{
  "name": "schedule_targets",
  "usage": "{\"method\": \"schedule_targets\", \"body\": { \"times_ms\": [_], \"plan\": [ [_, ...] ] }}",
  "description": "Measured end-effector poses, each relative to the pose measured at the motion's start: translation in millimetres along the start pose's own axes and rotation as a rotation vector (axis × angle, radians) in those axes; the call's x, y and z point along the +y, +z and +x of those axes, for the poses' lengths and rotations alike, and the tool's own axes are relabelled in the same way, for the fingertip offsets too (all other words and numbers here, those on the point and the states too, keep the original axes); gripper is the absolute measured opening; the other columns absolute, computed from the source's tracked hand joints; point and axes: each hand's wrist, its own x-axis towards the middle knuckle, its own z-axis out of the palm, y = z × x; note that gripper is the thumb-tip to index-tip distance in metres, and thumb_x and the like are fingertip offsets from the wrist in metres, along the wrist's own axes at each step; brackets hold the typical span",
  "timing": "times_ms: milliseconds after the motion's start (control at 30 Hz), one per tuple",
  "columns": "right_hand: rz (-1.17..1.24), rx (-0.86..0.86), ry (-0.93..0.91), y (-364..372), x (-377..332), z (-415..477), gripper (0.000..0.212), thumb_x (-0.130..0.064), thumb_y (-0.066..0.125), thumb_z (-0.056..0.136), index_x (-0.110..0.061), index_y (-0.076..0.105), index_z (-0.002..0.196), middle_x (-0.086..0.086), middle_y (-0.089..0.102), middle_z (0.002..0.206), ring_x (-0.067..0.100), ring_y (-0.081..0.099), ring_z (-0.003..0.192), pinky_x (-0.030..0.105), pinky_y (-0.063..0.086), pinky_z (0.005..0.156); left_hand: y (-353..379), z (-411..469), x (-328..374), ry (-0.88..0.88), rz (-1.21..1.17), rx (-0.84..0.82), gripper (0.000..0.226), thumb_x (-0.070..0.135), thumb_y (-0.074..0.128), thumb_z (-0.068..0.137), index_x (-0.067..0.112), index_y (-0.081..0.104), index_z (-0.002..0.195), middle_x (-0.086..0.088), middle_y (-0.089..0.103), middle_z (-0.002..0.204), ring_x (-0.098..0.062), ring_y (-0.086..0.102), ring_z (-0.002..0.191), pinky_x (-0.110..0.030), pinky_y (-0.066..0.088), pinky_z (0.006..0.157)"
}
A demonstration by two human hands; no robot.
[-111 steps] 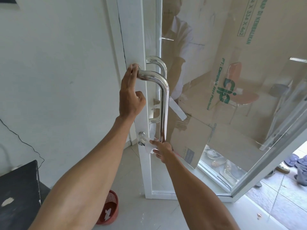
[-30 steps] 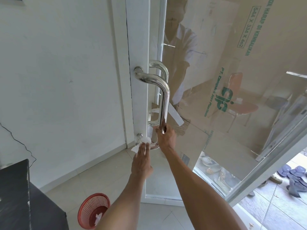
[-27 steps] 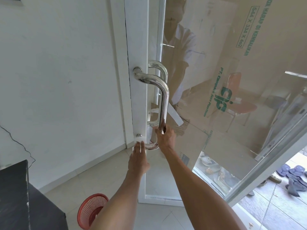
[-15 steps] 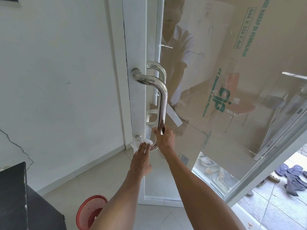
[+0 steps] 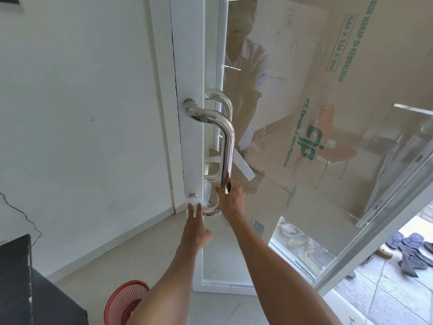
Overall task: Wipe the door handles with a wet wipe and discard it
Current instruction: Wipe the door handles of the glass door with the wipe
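A shiny steel pull handle [image 5: 228, 146] stands on the white frame of a glass door [image 5: 192, 66], with a second handle [image 5: 220, 99] behind the glass. My right hand [image 5: 230, 201] grips the lower end of the near handle. My left hand [image 5: 195, 227] presses a white wet wipe [image 5: 194, 202] with flat fingers against the handle's bottom bend, just under the lower mount [image 5: 193, 196]. Most of the wipe is hidden under my fingers.
A red mesh waste basket [image 5: 124, 301] stands on the tiled floor below my left arm. A black cabinet [image 5: 23, 289] fills the lower left corner. Cardboard [image 5: 316, 160] leans behind the glass. Sandals [image 5: 407, 249] lie outside at the right.
My left hand left the top of the handle and took the wipe at the lower mount. My right hand moved up onto the bar's lower end. Over the last second the left hand rubs there.
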Motion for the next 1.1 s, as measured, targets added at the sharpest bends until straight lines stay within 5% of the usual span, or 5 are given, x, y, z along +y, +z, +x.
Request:
{"method": "schedule_targets", "body": {
  "times_ms": [300, 733, 1100],
  "plan": [
    [-0.031, -0.006, -0.026, -0.4, 6.0, 0.7, 0.021, -0.037, 0.066, 0.086, -0.018, 0.055, 0.085, -0.005, 0.048, 0.073, 0.020, 0.046, 0.076, 0.037, 0.042, 0.070, -14.3, 26.3, -5.0, 0.043, 0.231, 0.011, 0.081, 0.002, 0.054, 0.087, 0.016, 0.011, 0.155, -0.007, -0.012, 0.164, -0.025, 0.007, 0.152, -0.039, 0.032, 0.116],
    [-0.118, -0.010, -0.039, 2.1, 1.0, 0.2, 0.027, -0.039, 0.060, 0.090, -0.014, 0.062, 0.099, 0.003, 0.064, 0.082, 0.027, 0.061, 0.081, 0.029, 0.039, 0.067, -4.0, 16.6, -8.4, 0.085, 0.224, 0.046, 0.091, 0.004, 0.060, 0.084, 0.005, 0.002, 0.154, -0.009, -0.005, 0.164, -0.022, 0.001, 0.153, -0.034, 0.024, 0.121],
    [-0.191, -0.019, -0.044, 4.4, 1.4, 2.5, 0.034, -0.044, 0.055, 0.092, -0.015, 0.058, 0.108, 0.010, 0.069, 0.096, 0.032, 0.063, 0.091, 0.036, 0.047, 0.073, -24.4, 41.5, 5.1, 0.063, 0.309, -0.056, 0.082, 0.002, 0.055, 0.088, -0.001, 0.004, 0.153, -0.016, -0.009, 0.163, -0.028, 0.000, 0.152, -0.038, 0.021, 0.122]
  ]
}}
